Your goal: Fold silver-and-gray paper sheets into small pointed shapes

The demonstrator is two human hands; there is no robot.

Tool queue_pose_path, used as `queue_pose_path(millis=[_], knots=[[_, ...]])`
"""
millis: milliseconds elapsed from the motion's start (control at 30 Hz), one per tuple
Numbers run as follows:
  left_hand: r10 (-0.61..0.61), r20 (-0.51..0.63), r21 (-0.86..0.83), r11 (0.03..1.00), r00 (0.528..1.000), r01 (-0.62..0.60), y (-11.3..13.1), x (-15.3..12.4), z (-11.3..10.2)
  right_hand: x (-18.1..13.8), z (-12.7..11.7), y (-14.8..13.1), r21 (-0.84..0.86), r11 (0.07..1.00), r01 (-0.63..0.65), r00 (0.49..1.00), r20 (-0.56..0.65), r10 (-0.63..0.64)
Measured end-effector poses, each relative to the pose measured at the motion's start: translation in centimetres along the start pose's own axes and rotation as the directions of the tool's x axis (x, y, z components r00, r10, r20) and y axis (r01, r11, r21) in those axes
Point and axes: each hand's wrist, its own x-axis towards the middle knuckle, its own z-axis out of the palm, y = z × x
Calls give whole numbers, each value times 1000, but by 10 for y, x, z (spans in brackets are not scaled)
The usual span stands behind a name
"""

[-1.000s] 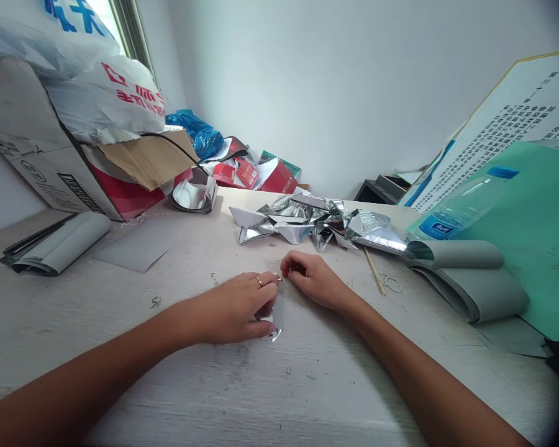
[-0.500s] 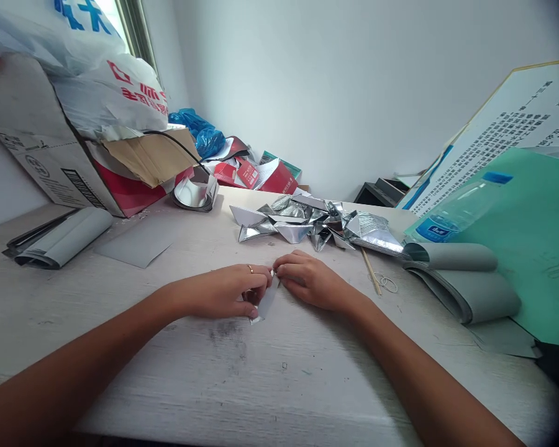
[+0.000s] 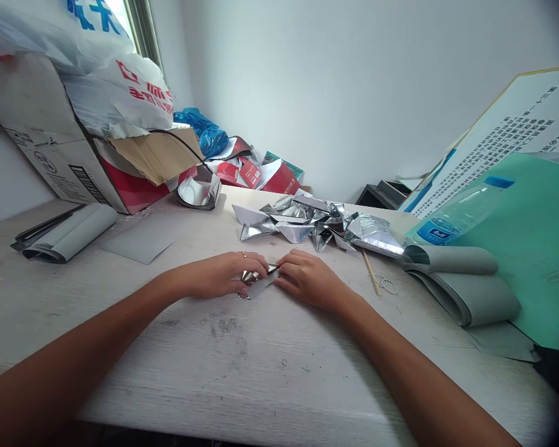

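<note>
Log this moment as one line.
left hand: holding foil piece | right hand: at its right end | silvery pile: beyond both hands

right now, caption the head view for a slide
Left hand and right hand hold a small folded silver-grey foil sheet at a whitish table, before a heap of shiny silver pieces.

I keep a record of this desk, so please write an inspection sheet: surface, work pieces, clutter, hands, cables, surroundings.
Surface: whitish table, dark smudges.
Work pieces: small folded piece between the hands; silvery heap beyond.
Clutter: grey sheet stack, bottle, wooden stick at right; cardboard box at left.
Left hand: thumb and fingers around the small folded piece.
Right hand: fingertips at its right end; grip unclear.
Cables: one thin black line, apparently a cord, by the box.
Surroundings: pale wall behind.
</note>
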Motion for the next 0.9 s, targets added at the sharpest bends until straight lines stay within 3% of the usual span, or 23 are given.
queue_pose_path(millis=[267, 433, 567, 700, 800, 900], knots=[[-72, -114, 30, 997, 991, 76, -10, 0, -5, -1, -1, -1, -56, 998, -33, 999, 2, 33], [-83, -142, 8, 996, 986, 84, -15, 1, -5, 5, 4, -5, -214, 977, -24, 1000, -16, 21], [-179, -226, -23, 984, 957, 179, -17, 1, -3, 8, 9, -11, -322, 947, -17, 1000, -30, 8], [-257, -194, -15, 966, 947, 259, -15, 2, -6, 11, 16, -18, -412, 908, -80, 995, -92, 46], [-256, -189, 65, 960, 948, 272, -13, 3, -8, 11, 19, -19, -379, 921, -84, 991, -129, 37], [-211, -193, 121, 964, 958, 237, -11, 3, -8, 11, 19, -15, -280, 960, -8, 989, -144, -33]])
